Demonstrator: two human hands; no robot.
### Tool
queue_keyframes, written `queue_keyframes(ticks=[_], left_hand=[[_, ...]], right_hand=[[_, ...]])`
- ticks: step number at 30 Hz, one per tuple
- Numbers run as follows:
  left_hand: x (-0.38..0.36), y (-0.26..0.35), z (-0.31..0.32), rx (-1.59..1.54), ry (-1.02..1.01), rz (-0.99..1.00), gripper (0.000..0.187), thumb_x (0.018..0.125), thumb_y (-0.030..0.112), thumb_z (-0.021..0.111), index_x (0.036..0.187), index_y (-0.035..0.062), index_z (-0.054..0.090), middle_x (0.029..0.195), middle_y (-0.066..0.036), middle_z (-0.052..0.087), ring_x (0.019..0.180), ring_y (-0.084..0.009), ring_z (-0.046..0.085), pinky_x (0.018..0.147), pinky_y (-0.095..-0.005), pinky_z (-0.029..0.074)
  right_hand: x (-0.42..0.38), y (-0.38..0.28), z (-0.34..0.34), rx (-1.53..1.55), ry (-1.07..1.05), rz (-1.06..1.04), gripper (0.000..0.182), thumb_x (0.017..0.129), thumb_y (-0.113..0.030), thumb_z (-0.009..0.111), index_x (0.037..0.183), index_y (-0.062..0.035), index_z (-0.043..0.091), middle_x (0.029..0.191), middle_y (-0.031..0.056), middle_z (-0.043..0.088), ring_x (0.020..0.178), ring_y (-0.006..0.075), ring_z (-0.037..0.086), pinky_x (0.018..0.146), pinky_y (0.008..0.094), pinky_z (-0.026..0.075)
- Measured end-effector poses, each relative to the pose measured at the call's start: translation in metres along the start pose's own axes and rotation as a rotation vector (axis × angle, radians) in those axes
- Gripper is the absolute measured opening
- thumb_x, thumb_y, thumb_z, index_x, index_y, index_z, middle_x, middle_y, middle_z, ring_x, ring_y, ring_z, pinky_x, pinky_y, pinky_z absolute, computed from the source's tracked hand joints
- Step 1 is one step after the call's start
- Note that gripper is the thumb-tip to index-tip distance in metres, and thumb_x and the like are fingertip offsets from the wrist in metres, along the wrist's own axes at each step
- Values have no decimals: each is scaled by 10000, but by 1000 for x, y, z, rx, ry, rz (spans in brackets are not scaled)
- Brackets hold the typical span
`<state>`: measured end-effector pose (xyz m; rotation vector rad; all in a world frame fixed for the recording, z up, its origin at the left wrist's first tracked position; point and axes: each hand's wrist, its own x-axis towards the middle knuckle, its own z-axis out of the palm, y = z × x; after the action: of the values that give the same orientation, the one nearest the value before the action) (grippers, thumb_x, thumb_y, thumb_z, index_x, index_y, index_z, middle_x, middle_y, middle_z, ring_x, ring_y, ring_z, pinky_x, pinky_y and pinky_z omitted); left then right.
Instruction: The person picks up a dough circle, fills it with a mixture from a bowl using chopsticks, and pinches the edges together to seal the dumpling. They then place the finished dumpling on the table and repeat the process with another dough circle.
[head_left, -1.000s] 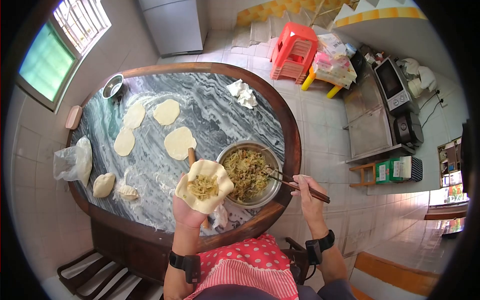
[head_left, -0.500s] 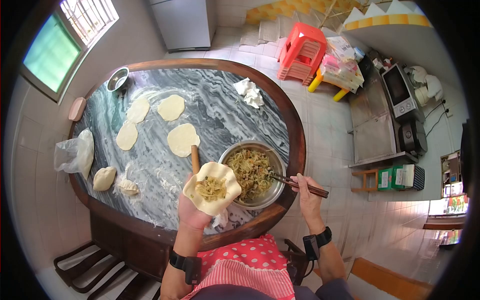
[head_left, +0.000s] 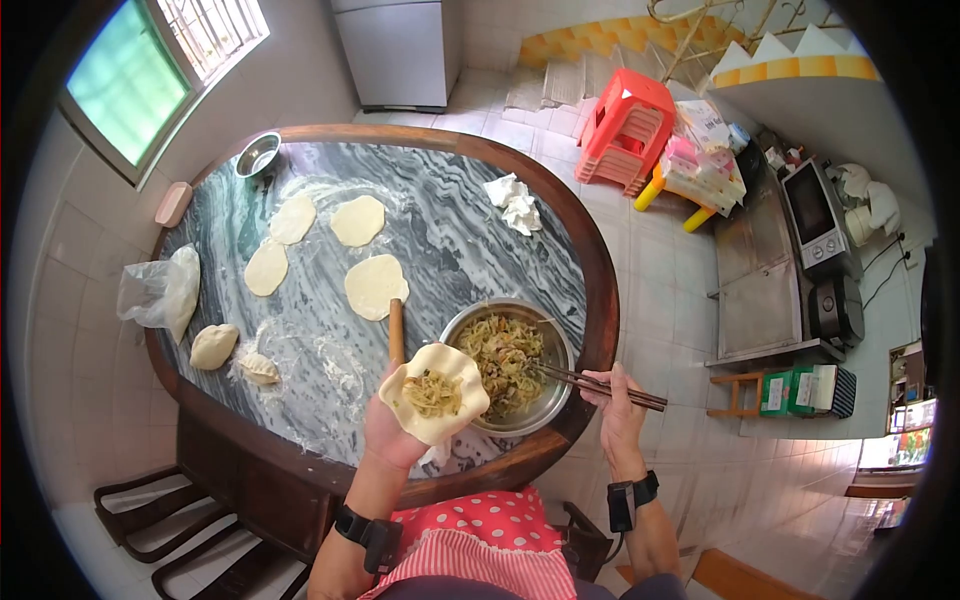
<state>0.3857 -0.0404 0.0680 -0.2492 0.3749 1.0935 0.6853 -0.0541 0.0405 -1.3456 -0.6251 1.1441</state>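
On my left hand (head_left: pixel 390 437) rests a round dough wrapper (head_left: pixel 462 408) with raised wavy edges, holding a small heap of shredded filling (head_left: pixel 432 394). My right hand (head_left: pixel 617 420) grips dark chopsticks (head_left: pixel 625 392), whose tips are in the filling inside a metal bowl (head_left: pixel 562 410). The bowl stands near the table's edge, just right of the wrapper. A wooden rolling pin (head_left: pixel 397 333) lies beyond my left hand, its far end touching a flat dough round (head_left: pixel 376 286).
The marble table (head_left: pixel 440 245) bears more flat rounds (head_left: pixel 357 220), dough lumps (head_left: pixel 214 346), a plastic bag (head_left: pixel 182 290), crumpled tissue (head_left: pixel 514 204) and a small metal bowl (head_left: pixel 258 157). Red stools (head_left: pixel 627 130) stand beyond its right side; a dark chair (head_left: pixel 190 510) is at lower left.
The whole view has shifted slightly, moving the table and room a little right and down in the picture. The wrapper stays on my left hand, and the chopsticks stay in the bowl.
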Motion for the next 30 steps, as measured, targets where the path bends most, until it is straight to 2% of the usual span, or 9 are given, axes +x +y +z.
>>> queue_keyframes(ticks=[7,9,12,19,22,25,26,28,30], left_hand=[[8,-3,-8,-49,-54,-43,505,1030,412,329,1314,23,480,1347,-190,513,1237,-379,501,1079,-540,362],[12,-5,-9,-122,-159,-104,525,1027,433,327,1321,23,474,1355,-190,506,1241,-383,498,1083,-547,359],[19,-9,0,-26,-49,-126,549,1026,449,320,1338,22,465,1359,-192,504,1254,-384,490,1087,-547,357],[40,-24,4,-103,-159,-233,554,1026,448,319,1342,24,483,1369,-202,506,1261,-388,487,1082,-572,354],[46,-32,14,-54,-131,-248,548,1025,446,327,1350,33,481,1366,-202,509,1258,-388,490,1076,-573,361],[46,-38,24,-23,-132,-257,537,1025,444,330,1356,51,487,1363,-183,520,1241,-385,501,1063,-569,376],[45,-39,26,-28,-135,-268,533,1026,441,329,1359,57,488,1361,-175,524,1235,-383,505,1059,-562,382],[45,-38,26,-5,-152,-262,532,1026,440,328,1363,60,488,1360,-168,528,1232,-378,508,1059,-553,385],[44,-36,25,21,-168,-254,531,1026,438,328,1367,64,487,1358,-161,531,1229,-373,511,1060,-544,387]], right_hand=[[-12,-19,-1,38,-15,-3,406,995,-344,546,918,41,654,942,204,696,783,217,692,704,326,594],[-16,-28,-2,51,-6,-40,405,1000,-341,535,928,40,653,948,208,696,785,222,693,703,324,594],[-22,-46,-5,52,-1,-93,396,1007,-329,521,934,38,650,951,213,696,787,225,695,707,325,590],[-50,-95,3,99,-29,-203,360,1020,-296,498,912,20,629,961,229,690,813,254,698,726,345,584],[-59,-101,15,94,-83,-235,345,1019,-284,500,915,25,614,985,244,682,852,287,695,745,375,585],[-63,-91,23,-1,-181,-256,310,1009,-231,522,925,53,610,1009,246,677,906,295,685,811,399,578],[-66,-93,26,-3,-180,-255,310,1009,-231,522,925,53,610,1009,246,677,906,295,685,811,399,578],[-72,-101,33,-252,-296,-353,245,996,-161,537,918,54,627,1009,228,683,896,274,686,808,385,578],[-73,-104,34,-301,-312,-436,166,964,-86,564,910,49,642,1005,218,687,867,263,692,781,358,577]])
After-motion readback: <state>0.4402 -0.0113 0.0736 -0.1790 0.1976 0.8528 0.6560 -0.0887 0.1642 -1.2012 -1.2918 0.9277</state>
